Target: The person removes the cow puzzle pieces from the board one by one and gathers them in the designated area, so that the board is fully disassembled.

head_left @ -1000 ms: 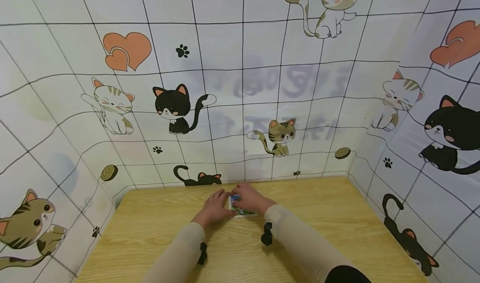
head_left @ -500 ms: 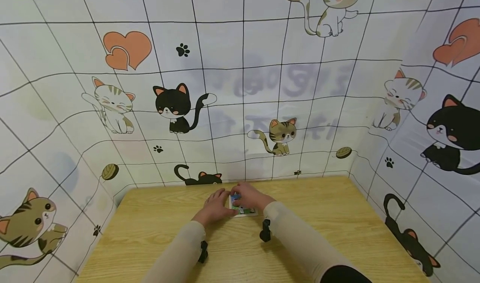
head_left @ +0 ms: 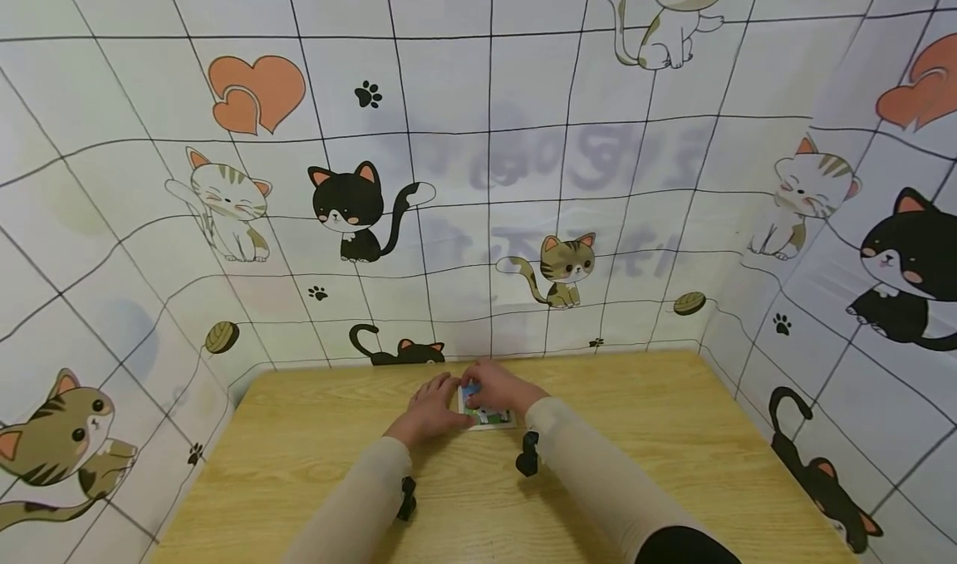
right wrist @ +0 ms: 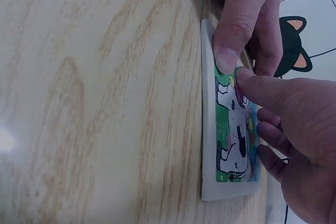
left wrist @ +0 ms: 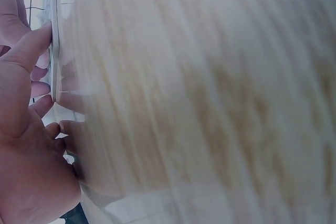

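Note:
A small jigsaw puzzle (right wrist: 210, 171) in a white frame lies flat on the table, with a cartoon cow on green in the right wrist view. My left hand (head_left: 429, 410) is at its left side in the head view. The left thumb (right wrist: 227, 59) presses on the picture near the frame. Over the upper part, my right hand (head_left: 499, 388) bends its thumb and fingers down and pinches at a puzzle piece, mostly covered by the fingers. In the left wrist view the frame (left wrist: 54, 51) shows edge-on beside the left hand (left wrist: 26, 145).
The puzzle lies toward the far edge of the wood-grain table (head_left: 314, 464). A cloth (head_left: 449, 165) printed with cats and grid lines stands behind the table and along both sides.
Both hands stay at the puzzle. The right hand shifts very slightly, showing a little more of the picture. The head view has tilted down slightly.

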Motion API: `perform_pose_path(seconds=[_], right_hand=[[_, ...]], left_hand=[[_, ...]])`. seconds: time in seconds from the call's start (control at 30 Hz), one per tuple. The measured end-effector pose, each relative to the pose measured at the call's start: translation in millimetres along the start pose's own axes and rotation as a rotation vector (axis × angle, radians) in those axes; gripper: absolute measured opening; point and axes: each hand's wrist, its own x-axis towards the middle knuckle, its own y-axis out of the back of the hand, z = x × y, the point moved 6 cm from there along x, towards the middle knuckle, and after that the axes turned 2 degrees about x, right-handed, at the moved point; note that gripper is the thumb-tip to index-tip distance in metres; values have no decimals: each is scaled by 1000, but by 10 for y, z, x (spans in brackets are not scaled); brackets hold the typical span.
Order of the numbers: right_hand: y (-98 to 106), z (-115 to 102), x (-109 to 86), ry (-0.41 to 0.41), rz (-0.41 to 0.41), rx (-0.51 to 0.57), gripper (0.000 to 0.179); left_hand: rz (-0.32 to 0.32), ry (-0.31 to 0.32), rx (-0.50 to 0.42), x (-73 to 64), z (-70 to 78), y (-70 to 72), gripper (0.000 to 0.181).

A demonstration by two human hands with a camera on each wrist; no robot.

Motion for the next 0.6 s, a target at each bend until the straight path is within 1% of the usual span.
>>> perform_pose_path(seconds=[0.03, 0.17, 0.23, 0.43, 0.6], right_hand=[[5, 1, 3, 0, 0, 2, 30], [11, 0, 15, 7, -11, 5, 30], [9, 1, 19, 6, -20, 4, 31], [5, 3, 42, 0, -31, 4, 30], [16, -27, 39, 1, -30, 32, 30]], left_hand=[[0, 1, 0, -6, 5, 6, 92], [-14, 23, 17, 38, -54, -44, 94], [-11, 23, 22, 73, -103, -84, 95], [-6, 15, 25, 119, -159, -121, 96], [-13, 30, 21, 115, -158, -111, 96]])
